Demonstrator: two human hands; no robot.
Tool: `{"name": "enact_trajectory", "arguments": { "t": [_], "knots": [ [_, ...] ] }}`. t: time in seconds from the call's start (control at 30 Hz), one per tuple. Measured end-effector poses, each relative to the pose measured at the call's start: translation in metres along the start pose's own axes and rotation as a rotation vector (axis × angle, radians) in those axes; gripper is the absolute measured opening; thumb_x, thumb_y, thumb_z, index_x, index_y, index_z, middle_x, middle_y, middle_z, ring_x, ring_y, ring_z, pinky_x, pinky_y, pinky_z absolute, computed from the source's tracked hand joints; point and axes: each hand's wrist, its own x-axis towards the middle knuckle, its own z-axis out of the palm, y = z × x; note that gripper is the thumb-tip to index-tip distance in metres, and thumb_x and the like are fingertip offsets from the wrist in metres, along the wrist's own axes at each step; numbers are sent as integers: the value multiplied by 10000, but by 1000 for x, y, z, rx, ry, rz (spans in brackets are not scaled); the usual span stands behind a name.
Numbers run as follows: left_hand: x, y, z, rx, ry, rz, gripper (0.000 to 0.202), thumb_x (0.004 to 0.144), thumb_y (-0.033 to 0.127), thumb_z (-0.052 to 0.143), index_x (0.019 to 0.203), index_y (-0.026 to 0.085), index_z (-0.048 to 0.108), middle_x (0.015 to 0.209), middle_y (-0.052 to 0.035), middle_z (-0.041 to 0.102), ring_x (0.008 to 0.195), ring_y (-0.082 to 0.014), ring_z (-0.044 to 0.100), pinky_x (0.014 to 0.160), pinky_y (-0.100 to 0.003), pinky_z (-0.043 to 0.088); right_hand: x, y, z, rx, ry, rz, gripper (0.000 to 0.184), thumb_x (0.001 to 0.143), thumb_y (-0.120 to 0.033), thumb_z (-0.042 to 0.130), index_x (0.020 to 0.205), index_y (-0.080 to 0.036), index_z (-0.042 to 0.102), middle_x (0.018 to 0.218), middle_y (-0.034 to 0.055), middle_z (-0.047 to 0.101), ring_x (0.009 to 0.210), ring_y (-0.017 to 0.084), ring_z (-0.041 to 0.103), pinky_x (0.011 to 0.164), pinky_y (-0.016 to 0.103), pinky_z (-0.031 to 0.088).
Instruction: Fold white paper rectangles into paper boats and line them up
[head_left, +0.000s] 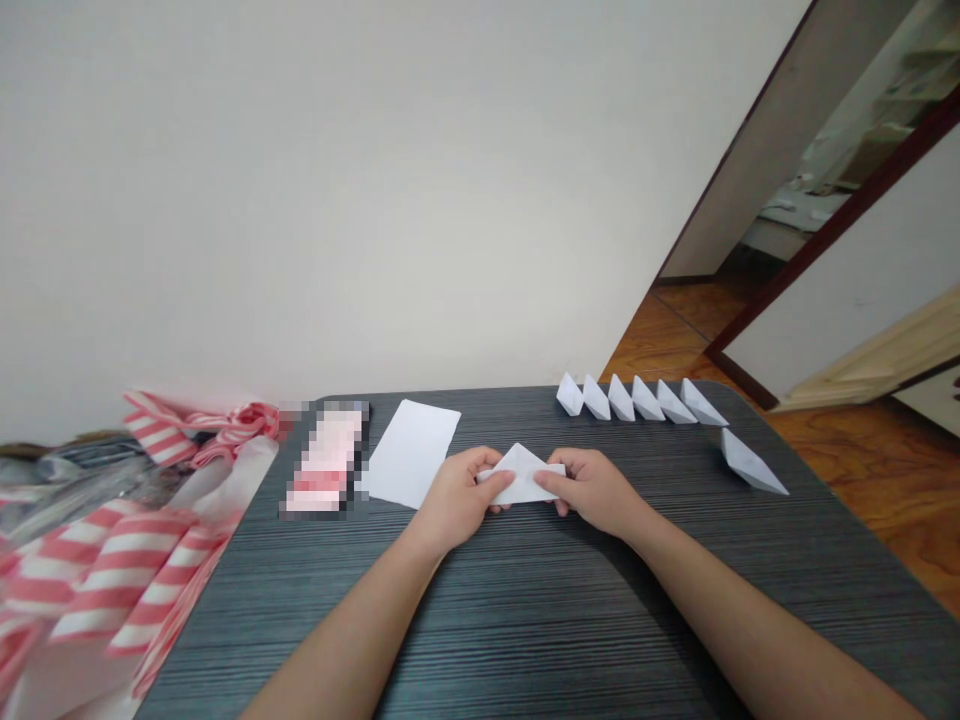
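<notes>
A folded white paper triangle (pixel 520 472) lies on the dark striped table (pixel 525 620) near its middle. My left hand (pixel 454 497) pinches the triangle's left corner with thumb and fingers. My right hand (pixel 592 488) pinches its right corner the same way. Both hands rest low on the tabletop, fingers curled on the paper.
A flat white sheet (pixel 412 452) lies left of the hands, beside a blurred pink and white pack (pixel 324 470). Several folded paper boats (pixel 637 398) line the far edge, one more boat (pixel 750 464) at the right. Red-striped plastic bags (pixel 112 560) crowd the left edge.
</notes>
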Motion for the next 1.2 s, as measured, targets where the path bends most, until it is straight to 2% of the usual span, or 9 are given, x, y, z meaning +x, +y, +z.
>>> {"name": "enact_trajectory", "arguments": {
  "t": [0.27, 0.43, 0.9, 1.2],
  "knots": [
    [5, -7, -3, -138, 34, 18, 215, 787, 352, 567, 850, 147, 548, 569, -4, 627, 489, -114, 557, 499, -212, 431, -2, -1, -5, 12, 47, 8, 279, 832, -344, 523, 610, -176, 531, 459, -31, 563, 432, 97, 459, 470, 206, 337],
    [5, -9, -4, -129, 66, 26, 225, 779, 365, 576, 849, 151, 561, 562, -3, 629, 507, -130, 578, 518, -226, 441, 0, 4, -4, 54, 51, 48, 274, 825, -370, 531, 635, -173, 547, 441, -37, 535, 391, 90, 431, 427, 205, 306],
    [4, -6, -5, -146, 107, -1, 198, 786, 334, 574, 838, 144, 552, 588, -8, 641, 504, -114, 574, 504, -208, 447, 2, 10, -4, 109, 51, 63, 296, 840, -378, 507, 630, -171, 534, 455, -39, 542, 394, 82, 441, 437, 195, 322],
    [5, -6, -5, -184, 85, -2, 245, 781, 361, 578, 882, 139, 552, 591, -11, 640, 510, -118, 582, 511, -218, 463, 1, 9, -4, 111, 81, 48, 321, 853, -393, 488, 622, -173, 519, 449, -34, 533, 396, 87, 462, 437, 196, 337]
  ]
}}
